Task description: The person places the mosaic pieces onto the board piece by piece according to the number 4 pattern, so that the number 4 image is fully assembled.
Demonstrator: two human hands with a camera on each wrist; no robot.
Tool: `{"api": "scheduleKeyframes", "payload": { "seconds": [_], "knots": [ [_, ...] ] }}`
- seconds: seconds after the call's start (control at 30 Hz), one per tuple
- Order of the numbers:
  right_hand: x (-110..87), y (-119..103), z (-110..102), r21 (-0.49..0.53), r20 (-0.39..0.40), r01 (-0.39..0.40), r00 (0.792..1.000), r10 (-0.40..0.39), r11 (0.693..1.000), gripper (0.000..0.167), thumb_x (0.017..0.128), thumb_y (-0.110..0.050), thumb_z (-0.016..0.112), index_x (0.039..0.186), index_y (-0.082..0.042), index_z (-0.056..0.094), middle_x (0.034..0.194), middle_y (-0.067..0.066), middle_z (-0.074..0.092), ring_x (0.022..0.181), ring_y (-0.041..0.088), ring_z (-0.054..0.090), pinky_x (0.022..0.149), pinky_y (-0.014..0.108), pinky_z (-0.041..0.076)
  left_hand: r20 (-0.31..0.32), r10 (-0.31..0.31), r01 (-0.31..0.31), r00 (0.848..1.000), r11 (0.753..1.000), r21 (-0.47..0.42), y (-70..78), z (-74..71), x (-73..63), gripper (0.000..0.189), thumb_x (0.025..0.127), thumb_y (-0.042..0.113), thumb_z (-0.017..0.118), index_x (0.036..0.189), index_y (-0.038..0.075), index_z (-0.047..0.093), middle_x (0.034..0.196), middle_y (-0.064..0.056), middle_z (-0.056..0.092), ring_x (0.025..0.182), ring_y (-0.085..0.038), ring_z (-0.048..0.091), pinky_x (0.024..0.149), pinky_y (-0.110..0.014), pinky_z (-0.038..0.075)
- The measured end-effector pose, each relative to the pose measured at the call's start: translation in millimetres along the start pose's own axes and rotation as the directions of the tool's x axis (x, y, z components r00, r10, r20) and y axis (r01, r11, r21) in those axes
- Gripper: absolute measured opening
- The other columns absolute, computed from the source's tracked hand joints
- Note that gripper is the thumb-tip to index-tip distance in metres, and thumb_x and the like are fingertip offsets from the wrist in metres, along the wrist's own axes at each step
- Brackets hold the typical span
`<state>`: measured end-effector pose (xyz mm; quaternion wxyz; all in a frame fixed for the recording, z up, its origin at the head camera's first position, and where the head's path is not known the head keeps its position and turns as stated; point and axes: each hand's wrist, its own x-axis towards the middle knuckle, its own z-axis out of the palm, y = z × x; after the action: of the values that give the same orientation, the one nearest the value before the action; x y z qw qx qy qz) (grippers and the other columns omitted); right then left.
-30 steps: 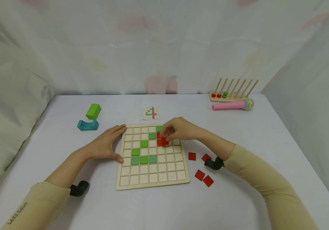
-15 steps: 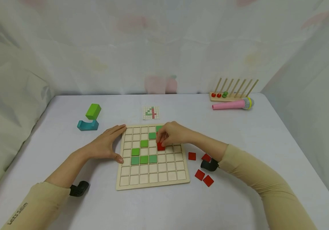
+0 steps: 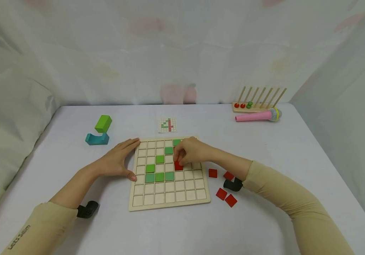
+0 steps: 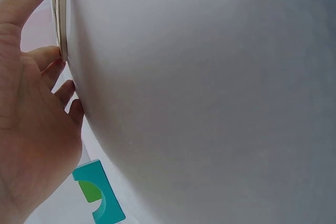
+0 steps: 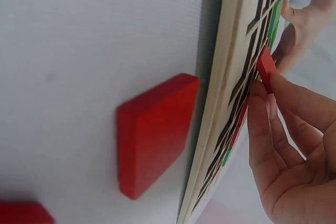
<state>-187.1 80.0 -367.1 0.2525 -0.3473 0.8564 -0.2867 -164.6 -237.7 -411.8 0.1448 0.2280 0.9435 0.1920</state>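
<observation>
A square wooden grid board lies flat on the table, with several green tiles set in its cells. My right hand is over the upper right part of the board and pinches a red square tile between thumb and fingers. In the right wrist view this red tile stands tilted against the grid, with more red tiles in the cells close by. My left hand rests at the board's left edge, fingers spread and thumb touching its side. The right hand hides some cells.
Several loose red tiles lie right of the board. Behind it is a small pattern card. A green block and teal arch block stand back left; a pink toy microphone and pegged bead rack stand back right.
My right hand has shifted slightly left and nearer me, bringing the pinched red tile down to a cell below the other red ones. The left hand has stayed at the board's edge.
</observation>
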Motion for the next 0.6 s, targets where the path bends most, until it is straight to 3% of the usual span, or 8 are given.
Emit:
{"api": "scheduleKeyframes", "payload": {
  "seconds": [0.6],
  "knots": [
    [0.0,1.8,4.0,-0.041,-0.03,-0.002,1.0,0.001,0.999,0.011,0.083,-0.005,0.074,0.091,-0.012,0.077,0.08,-0.003,0.073,0.073,0.003,0.06,0.069,0.016,0.048,0.001,-0.001,0.001,1.0,1.0,0.004,1.2,-0.5,0.0,0.137,0.053,0.068,0.085,0.158,0.007,0.021,0.166,-0.013,0.019,0.152,-0.045,0.015,0.118,-0.068,0.021]
  ]
}}
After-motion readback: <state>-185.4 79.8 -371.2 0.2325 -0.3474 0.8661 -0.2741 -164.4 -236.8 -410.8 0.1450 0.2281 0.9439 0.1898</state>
